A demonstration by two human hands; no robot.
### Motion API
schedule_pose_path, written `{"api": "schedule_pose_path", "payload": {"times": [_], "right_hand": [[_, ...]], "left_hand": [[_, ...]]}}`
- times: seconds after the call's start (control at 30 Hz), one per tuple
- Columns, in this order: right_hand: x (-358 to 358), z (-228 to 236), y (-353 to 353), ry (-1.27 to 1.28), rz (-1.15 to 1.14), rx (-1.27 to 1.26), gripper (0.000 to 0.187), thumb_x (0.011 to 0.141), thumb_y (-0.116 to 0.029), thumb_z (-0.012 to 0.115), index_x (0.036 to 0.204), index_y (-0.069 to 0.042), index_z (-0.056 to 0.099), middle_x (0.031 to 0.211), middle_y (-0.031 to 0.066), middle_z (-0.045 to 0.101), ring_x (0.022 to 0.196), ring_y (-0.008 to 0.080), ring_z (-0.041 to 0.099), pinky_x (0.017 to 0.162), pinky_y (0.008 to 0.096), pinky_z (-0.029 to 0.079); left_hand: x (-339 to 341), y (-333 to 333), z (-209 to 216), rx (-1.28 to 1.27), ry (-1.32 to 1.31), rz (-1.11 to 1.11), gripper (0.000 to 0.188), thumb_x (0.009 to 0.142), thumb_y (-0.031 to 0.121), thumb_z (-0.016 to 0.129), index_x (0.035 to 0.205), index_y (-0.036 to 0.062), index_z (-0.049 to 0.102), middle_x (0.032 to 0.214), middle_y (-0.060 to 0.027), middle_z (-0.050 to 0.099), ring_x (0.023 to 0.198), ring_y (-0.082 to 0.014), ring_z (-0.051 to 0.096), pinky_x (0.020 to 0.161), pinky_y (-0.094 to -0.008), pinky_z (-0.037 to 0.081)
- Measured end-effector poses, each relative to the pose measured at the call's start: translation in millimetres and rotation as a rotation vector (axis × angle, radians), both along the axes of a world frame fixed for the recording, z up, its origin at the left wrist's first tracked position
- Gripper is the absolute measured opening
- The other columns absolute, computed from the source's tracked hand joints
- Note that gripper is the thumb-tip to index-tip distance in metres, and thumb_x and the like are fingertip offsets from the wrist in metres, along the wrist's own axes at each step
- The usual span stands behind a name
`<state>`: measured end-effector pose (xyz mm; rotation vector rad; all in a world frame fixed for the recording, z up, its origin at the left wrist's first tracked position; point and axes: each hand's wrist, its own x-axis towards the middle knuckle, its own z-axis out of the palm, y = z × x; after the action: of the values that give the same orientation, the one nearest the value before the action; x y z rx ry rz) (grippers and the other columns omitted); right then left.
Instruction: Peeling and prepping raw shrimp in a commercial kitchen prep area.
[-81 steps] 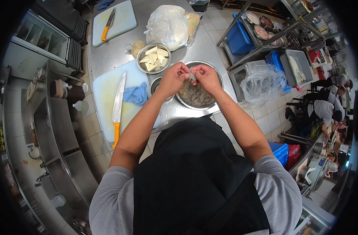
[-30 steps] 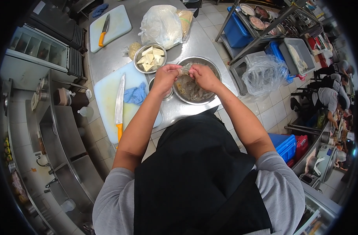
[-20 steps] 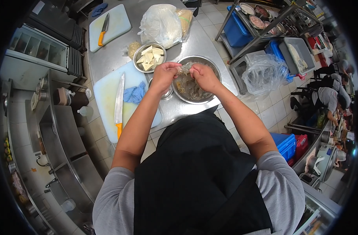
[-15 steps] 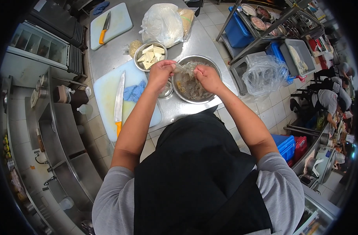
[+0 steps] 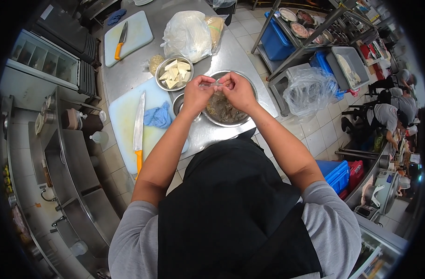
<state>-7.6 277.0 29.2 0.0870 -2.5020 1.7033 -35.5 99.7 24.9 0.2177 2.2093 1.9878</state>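
Note:
Over a round steel bowl (image 5: 227, 124) my left hand (image 5: 197, 96) and my right hand (image 5: 240, 94) meet, fingertips pinched together. Between them is a small translucent greyish piece (image 5: 216, 84), mostly covered by my fingers; its kind is unclear. Wet, grey-brown translucent strips (image 5: 225, 109) fill the bowl. A smaller metal bowl (image 5: 177, 103) sits partly hidden behind my left wrist. Beyond my left hand stands a steel bowl of pale yellow wedges (image 5: 176, 74).
On the left, a white cutting board (image 5: 122, 116) carries a long orange-handled knife (image 5: 139, 128) and a blue cloth (image 5: 158, 116). Another board (image 5: 140, 32) with a knife (image 5: 121, 41) lies farther off. Bulky plastic bags (image 5: 188, 37) stand at the back. Co-workers (image 5: 386, 118) are far right.
My hands have drawn together from either side of the bowl, bunching the translucent material that was stretched between them. The view has shifted slightly.

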Motion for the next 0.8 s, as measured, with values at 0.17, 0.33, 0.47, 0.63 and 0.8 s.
{"api": "schedule_pose_path", "payload": {"times": [0.17,0.33,0.47,0.63,0.8], "right_hand": [[10.5,-9.8,0.0,0.031,-0.018,-0.131,0.018,0.084,0.001,0.073,0.101,0.0,0.067,0.085,0.0037,0.067,0.072,0.0084,0.058,0.069,0.0242,0.051],[6.9,-22.8,12.6,-0.154,-0.068,-0.436,0.021,0.087,0.004,0.07,0.108,0.0,0.067,0.088,0.0033,0.068,0.079,0.0089,0.062,0.075,0.0225,0.051],[4.5,-27.0,29.5,-0.233,-0.15,-0.187,0.021,0.091,0.001,0.066,0.112,0.001,0.068,0.088,0.0033,0.069,0.079,0.0089,0.063,0.075,0.0236,0.051],[1.9,-38.8,27.7,-0.268,-0.054,-0.313,0.023,0.092,0.001,0.065,0.114,0.0,0.069,0.09,0.0034,0.07,0.078,0.0085,0.063,0.072,0.0237,0.05],[-1.4,-42.8,30.9,-0.333,-0.028,-0.454,0.022,0.092,-0.002,0.066,0.113,-0.003,0.071,0.09,0.0029,0.07,0.077,0.0086,0.063,0.073,0.0239,0.05]], "left_hand": [[6.0,19.7,-9.0,-0.039,0.079,0.143,0.01,0.083,0.003,0.073,0.092,-0.0013,0.073,0.083,-0.0074,0.074,0.075,-0.0129,0.069,0.07,-0.0271,0.055],[-0.5,16.9,-22.3,0.03,-0.055,0.205,0.012,0.081,0.004,0.071,0.091,-0.0015,0.073,0.082,-0.0087,0.074,0.07,-0.0143,0.069,0.068,-0.0288,0.056],[2.1,9.5,-30.1,-0.279,0.092,0.125,0.016,0.081,0.005,0.071,0.095,-0.0008,0.074,0.083,-0.0104,0.074,0.071,-0.0152,0.07,0.069,-0.0289,0.056],[9.6,21.9,-29.5,-0.094,0.203,-0.001,0.017,0.082,0.005,0.072,0.098,-0.0012,0.074,0.082,-0.0103,0.074,0.068,-0.0145,0.069,0.066,-0.0287,0.056],[6.7,18.9,-19.6,-0.295,0.048,-0.018,0.014,0.081,0.005,0.072,0.095,0.0029,0.076,0.086,-0.0092,0.075,0.077,-0.0202,0.071,0.069,-0.0341,0.056]]}}
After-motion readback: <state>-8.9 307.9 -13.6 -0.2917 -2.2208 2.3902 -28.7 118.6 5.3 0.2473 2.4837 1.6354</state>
